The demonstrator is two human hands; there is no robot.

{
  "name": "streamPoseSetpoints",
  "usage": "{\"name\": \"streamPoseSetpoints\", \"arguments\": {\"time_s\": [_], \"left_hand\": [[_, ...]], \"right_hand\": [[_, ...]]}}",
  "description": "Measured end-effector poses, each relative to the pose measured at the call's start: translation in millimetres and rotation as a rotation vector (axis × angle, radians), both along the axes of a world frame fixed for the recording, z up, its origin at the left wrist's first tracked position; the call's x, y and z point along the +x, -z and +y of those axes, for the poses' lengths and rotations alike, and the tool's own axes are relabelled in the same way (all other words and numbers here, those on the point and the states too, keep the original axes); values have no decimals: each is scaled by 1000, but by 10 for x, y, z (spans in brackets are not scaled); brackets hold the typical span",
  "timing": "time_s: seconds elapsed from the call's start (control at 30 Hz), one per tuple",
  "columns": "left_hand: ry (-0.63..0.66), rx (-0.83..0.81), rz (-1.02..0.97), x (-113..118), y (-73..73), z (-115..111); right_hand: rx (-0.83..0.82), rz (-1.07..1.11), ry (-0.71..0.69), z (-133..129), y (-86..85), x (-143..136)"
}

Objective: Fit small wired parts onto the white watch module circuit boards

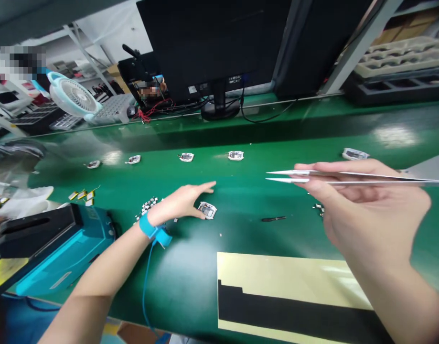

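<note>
Illumination is bright and even across the green bench top (240, 191), with reflections consistent with light from above. Glare patches sit at nine o'clock and just above three; a broad paler sheen lies toward seven. The yellow-and-black sheet (276, 267) shows glossy streaks at four. A dark band crosses the bench below the monitor (212, 43), itself near-black, at twelve. The tips of the tweezers (291, 180) appear washed out to white. Wide-angle distortion stretches and tilts the margins; the nine o'clock edge is smeared. Pixelated blocks obscure areas around ten.
</note>
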State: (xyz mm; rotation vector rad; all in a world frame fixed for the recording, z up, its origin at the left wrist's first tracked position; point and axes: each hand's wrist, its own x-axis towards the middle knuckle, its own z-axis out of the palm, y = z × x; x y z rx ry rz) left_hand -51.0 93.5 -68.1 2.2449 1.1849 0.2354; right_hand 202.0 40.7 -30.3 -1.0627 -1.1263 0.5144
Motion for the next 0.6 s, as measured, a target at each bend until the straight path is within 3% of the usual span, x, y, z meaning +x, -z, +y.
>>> {"name": "streamPoseSetpoints", "arguments": {"time_s": [0.13,0.2,0.33,0.43,0.6], "left_hand": [[-86,43,-38,-22,241,-255],[-127,69,-109,55,231,-319],[-193,205,-430,279,-64,-524],[-162,285,-653,440,-294,-697],[-103,330,-872,575,-413,-839]], "right_hand": [[-61,-8,-108,-62,18,-48],[-60,-65,-230,-94,26,-60],[-25,-228,-423,-195,5,-73],[32,-286,-528,-292,-46,-52],[29,-360,-569,-426,-129,51]]}}
